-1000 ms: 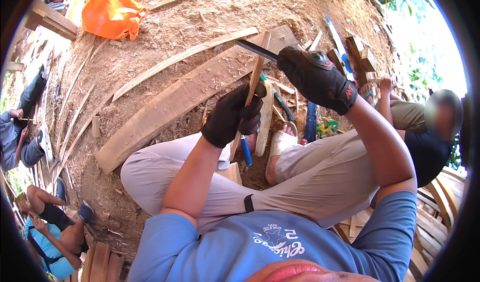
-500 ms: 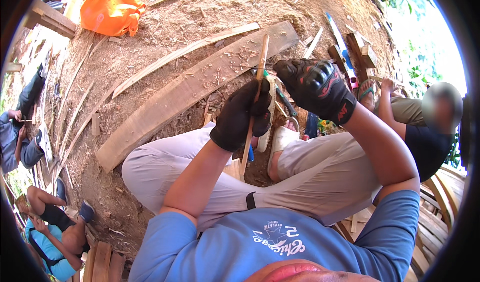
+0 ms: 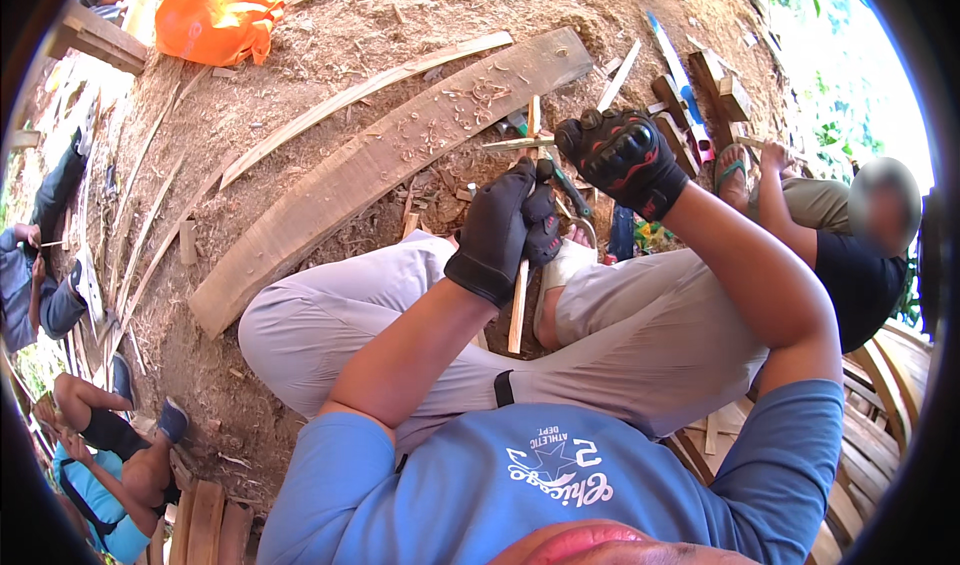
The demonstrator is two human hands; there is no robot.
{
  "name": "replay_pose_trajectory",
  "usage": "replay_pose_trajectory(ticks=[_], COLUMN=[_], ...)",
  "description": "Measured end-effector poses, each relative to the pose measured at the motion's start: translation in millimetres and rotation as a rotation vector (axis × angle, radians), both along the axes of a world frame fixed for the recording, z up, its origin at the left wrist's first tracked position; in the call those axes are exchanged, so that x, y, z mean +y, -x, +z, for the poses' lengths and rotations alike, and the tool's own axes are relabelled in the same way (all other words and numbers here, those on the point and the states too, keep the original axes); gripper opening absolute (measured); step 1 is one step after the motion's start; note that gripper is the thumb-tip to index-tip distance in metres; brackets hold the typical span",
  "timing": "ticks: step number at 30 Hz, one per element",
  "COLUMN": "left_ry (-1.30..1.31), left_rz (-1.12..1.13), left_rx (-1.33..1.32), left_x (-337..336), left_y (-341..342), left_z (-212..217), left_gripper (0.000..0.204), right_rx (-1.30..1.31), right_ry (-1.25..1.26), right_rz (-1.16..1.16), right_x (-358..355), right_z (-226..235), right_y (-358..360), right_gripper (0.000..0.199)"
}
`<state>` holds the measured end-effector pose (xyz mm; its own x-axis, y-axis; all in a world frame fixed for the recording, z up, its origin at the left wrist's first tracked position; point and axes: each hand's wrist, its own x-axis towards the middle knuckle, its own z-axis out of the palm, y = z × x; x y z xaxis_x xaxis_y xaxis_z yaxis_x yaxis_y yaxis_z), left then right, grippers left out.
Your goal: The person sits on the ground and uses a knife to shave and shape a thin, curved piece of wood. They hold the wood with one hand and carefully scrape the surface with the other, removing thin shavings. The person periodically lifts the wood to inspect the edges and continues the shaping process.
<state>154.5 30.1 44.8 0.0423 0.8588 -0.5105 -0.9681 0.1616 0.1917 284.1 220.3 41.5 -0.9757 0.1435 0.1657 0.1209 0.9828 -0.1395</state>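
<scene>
My left hand (image 3: pixel 506 230), in a black glove, is closed round a slim wooden stick (image 3: pixel 518 315). The stick stands nearly upright between my bent legs, its lower end just above my trousers. My right hand (image 3: pixel 622 155), in a black glove with a hard knuckle guard, makes a fist to the upper right. From that fist a thin, pale blade, seemingly a knife (image 3: pixel 510 145), reaches left across the stick's upper end. Its handle is hidden in my fingers. Behind my hands, a green-and-black tool (image 3: pixel 570 193) lies on the ground near my sandalled foot.
A wide curved plank (image 3: pixel 360 190) strewn with shavings lies ahead, a narrower strip (image 3: pixel 350 105) beyond it. An orange bag (image 3: pixel 215 20) is far left. Wooden blocks (image 3: pixel 735 100) and a long blue-and-pink tool (image 3: pixel 670 70) lie right. A person (image 3: pixel 850 295) sits right; others work at left.
My left hand has moved right and lower with the stick, which now stands more upright. The blade shows its pale flat side instead of a thin dark edge. My right hand has shifted slightly.
</scene>
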Motion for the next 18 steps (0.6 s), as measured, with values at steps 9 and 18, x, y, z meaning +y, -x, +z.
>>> replay_pose_trajectory(ticks=[9, 18], left_ry=[-0.26, -0.042], left_rz=[0.044, 0.123], left_rx=[-0.19, 0.324], left_x=[-33, -10], left_y=[19, 15], left_z=[64, 43], left_gripper=[0.033, 0.029], right_rx=[-0.301, 0.031], right_ry=[-0.62, -0.309], right_rz=[-0.727, -0.117], right_x=[137, -17], right_z=[52, 93], right_y=[-58, 27], right_gripper=[0.017, 0.009])
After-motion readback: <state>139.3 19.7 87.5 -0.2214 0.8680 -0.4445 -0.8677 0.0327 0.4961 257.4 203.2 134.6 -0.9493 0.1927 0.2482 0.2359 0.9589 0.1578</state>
